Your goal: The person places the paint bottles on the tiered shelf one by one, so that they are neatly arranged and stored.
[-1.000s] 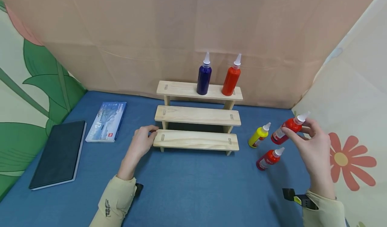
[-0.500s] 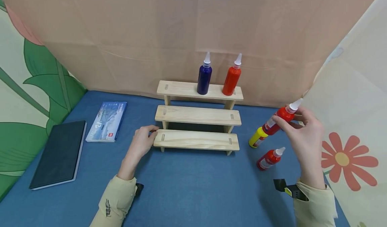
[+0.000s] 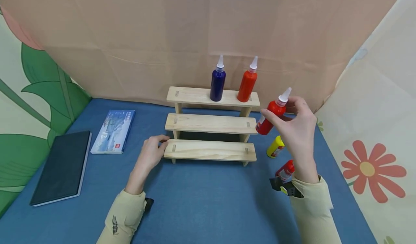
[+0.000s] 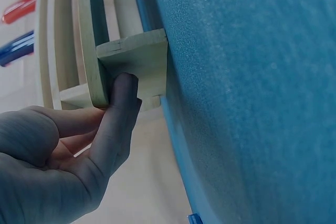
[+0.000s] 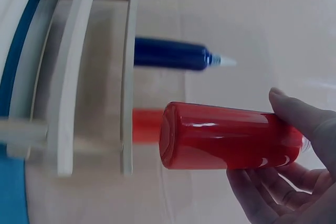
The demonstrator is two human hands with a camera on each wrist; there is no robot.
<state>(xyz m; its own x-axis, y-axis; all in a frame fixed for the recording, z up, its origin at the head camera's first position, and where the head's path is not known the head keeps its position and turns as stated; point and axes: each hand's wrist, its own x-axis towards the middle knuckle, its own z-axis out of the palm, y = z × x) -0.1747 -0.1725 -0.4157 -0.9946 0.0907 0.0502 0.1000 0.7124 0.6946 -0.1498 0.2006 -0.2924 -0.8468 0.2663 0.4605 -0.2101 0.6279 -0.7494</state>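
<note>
My right hand (image 3: 297,128) grips a red squeeze bottle (image 3: 271,116) with a white pointed cap. It holds the bottle raised and tilted by the right end of the middle step of a three-tier wooden stand (image 3: 211,124). Seen from the right wrist, thumb and fingers clasp the red bottle (image 5: 220,137) toward its cap end. My left hand (image 3: 153,152) pinches the left end of the stand's lowest board (image 3: 209,150); in the left wrist view a finger (image 4: 123,90) reaches under that board. On the top step stand a dark blue bottle (image 3: 217,85) and an orange-red bottle (image 3: 247,86).
Right of the stand, a yellow bottle (image 3: 274,148) and another red bottle (image 3: 286,168), partly behind the right wrist, stand on the blue cloth (image 3: 208,200). At left lie a black notebook (image 3: 61,168) and a blue-white box (image 3: 113,132). A beige curtain (image 3: 136,38) hangs behind.
My right hand has carried the red bottle leftward and up, past the yellow bottle, to the stand's right side. My left hand has kept its hold on the lowest board.
</note>
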